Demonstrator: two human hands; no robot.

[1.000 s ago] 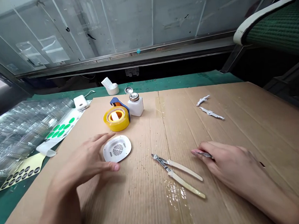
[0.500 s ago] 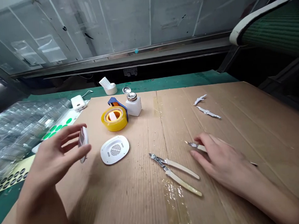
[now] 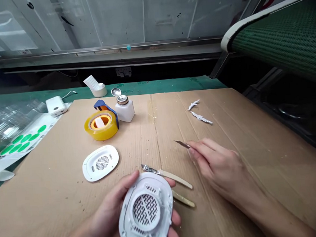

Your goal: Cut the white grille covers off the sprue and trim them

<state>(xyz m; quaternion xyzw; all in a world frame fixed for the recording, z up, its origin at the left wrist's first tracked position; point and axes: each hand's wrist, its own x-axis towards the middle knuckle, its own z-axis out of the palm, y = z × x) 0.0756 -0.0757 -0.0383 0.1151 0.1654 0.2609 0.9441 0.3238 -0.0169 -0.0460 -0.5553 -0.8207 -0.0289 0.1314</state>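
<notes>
My left hand (image 3: 110,212) grips a white plastic speaker cover (image 3: 165,204) by its edges, its ribbed inner side with the round slotted grille facing up. In my right hand (image 3: 220,164) a slim craft knife (image 3: 181,144) is pinched, its pointed blade aimed to the left just above the cardboard. Partly hidden behind the held cover lie nippers (image 3: 175,178) with cream handles. A second white cover (image 3: 101,163) rests on the cardboard to the left, outer face up.
Behind stand a yellow tape roll (image 3: 102,135) on a blue dispenser and a white pump bottle (image 3: 125,111). Two white plastic scraps (image 3: 201,118) lie at the back right. Green round stickers (image 3: 24,138) and clear plastic are at left. A green conveyor belt (image 3: 282,41) overhangs the right.
My left hand has brought the cover from the left to the front middle and turned its inner side up. My right hand has lifted the craft knife slightly. The view has shifted right.
</notes>
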